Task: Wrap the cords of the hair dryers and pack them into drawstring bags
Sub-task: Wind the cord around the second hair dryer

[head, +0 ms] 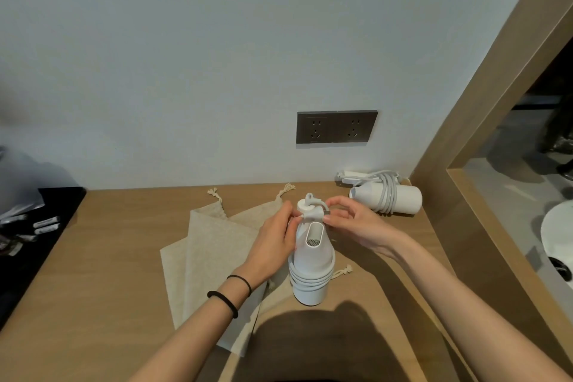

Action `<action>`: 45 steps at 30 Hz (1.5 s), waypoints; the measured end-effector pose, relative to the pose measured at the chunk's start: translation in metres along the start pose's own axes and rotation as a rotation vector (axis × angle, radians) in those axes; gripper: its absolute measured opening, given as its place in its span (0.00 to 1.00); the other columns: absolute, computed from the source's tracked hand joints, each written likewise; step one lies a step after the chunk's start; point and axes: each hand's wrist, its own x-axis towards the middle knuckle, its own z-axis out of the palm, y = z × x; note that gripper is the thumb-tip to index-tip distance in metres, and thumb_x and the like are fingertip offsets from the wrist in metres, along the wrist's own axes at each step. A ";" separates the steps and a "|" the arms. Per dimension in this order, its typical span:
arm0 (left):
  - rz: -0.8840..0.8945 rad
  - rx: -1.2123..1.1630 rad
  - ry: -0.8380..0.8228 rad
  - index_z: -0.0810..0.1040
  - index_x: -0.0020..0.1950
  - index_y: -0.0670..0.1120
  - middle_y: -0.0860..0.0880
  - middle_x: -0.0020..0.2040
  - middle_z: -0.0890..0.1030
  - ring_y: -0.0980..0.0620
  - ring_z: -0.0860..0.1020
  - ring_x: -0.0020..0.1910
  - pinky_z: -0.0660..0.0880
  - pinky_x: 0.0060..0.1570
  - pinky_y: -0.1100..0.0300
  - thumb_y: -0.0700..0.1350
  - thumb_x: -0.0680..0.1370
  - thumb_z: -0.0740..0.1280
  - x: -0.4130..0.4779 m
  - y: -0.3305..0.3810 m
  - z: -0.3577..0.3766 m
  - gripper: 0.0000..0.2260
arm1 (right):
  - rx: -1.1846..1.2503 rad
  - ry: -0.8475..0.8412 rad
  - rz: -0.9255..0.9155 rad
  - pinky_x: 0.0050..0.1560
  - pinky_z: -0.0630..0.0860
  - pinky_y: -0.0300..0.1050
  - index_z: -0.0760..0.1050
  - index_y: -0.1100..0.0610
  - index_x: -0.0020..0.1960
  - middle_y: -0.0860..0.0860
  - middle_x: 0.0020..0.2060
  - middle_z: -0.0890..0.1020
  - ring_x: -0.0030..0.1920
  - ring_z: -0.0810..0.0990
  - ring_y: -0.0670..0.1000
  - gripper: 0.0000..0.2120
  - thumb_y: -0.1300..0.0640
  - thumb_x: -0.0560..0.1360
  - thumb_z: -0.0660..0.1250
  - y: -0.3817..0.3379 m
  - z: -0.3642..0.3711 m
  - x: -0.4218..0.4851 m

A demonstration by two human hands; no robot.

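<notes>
A white hair dryer (311, 260) stands upright on the wooden counter (108, 257), its grey cord coiled in several turns round its lower body. My left hand (273, 242) grips the dryer's left side near the top. My right hand (350, 222) pinches the cord end by the folded handle (308, 208) at the top. Beige drawstring bags (214, 251) lie flat to the left of and under the dryer. A second white hair dryer (390, 197) with its cord wrapped round it lies on its side at the back right, apart from both hands.
A dark double wall socket (336, 126) sits above the counter. A wooden frame (471, 164) borders the counter on the right, with a white basin (558, 232) beyond it. A black tray (28, 236) with small packets is at the left.
</notes>
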 end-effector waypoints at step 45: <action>0.168 0.240 0.023 0.75 0.44 0.46 0.52 0.37 0.79 0.55 0.73 0.33 0.70 0.34 0.59 0.46 0.79 0.64 0.008 0.000 -0.021 0.06 | -0.216 0.325 -0.098 0.43 0.81 0.43 0.83 0.56 0.46 0.61 0.44 0.82 0.38 0.81 0.51 0.09 0.68 0.69 0.73 -0.013 0.025 -0.008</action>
